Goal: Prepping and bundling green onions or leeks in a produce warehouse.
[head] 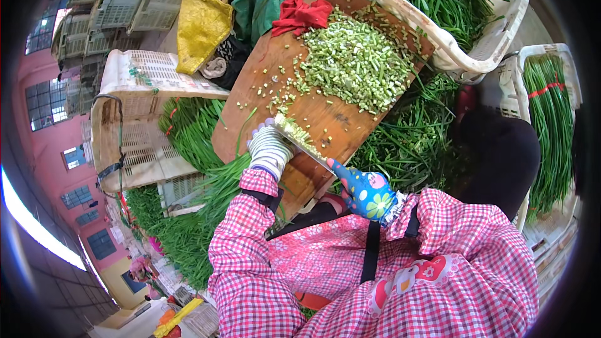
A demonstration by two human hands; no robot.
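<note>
My left hand (270, 149), in a striped glove, holds down a bunch of long green garlic chives (225, 180) on a wooden board (249, 103). Their leaves trail off the board's left edge. In a blue flowered glove, my right hand (368, 192) grips a knife (305, 148), whose handle is hidden by the fingers. The blade lies across the board, close against my left fingers. Short pale cut pieces line the blade's far side. Farther up the board is a large heap of chopped stalk pieces (354, 63), with a red cloth (302, 11) at its upper left.
A plastic crate of loose greens (500, 54) borders the board's upper right. Loose leaves (408, 145) lie below its right edge. Tied chives (547, 136) fill a crate at right. At left stand a tipped crate (145, 145) and a yellow sack (205, 21).
</note>
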